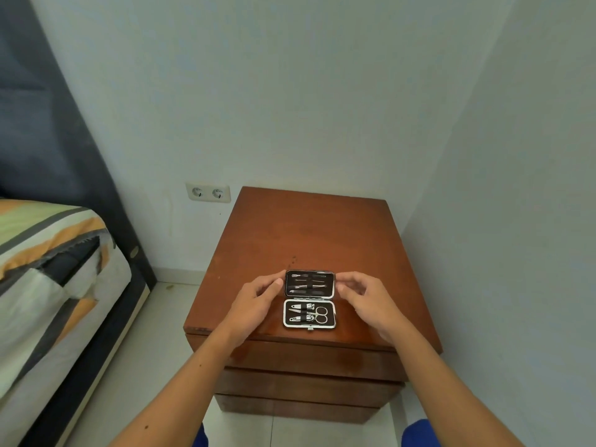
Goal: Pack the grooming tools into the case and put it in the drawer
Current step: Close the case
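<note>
Both hands, left (258, 295) and right (361, 296), pinch the open case's (309, 299) lid edges between them.

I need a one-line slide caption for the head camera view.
Both hands, left hand and right hand, at the far half of an open manicure case on a wooden nightstand.

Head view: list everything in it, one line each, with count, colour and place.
case: one, black with silver rim, lying open near the front edge of the cabinet top
grooming tools: several, silver, strapped into both halves of the case, scissors in the near half
drawer cabinet: one, reddish-brown wood, in the room corner, three drawer fronts all closed
wall socket: one double, white, on the wall left of the cabinet
bed: one, striped cover, at left
left hand: fingertips at the left edge of the far half
right hand: fingertips at its right edge
</note>
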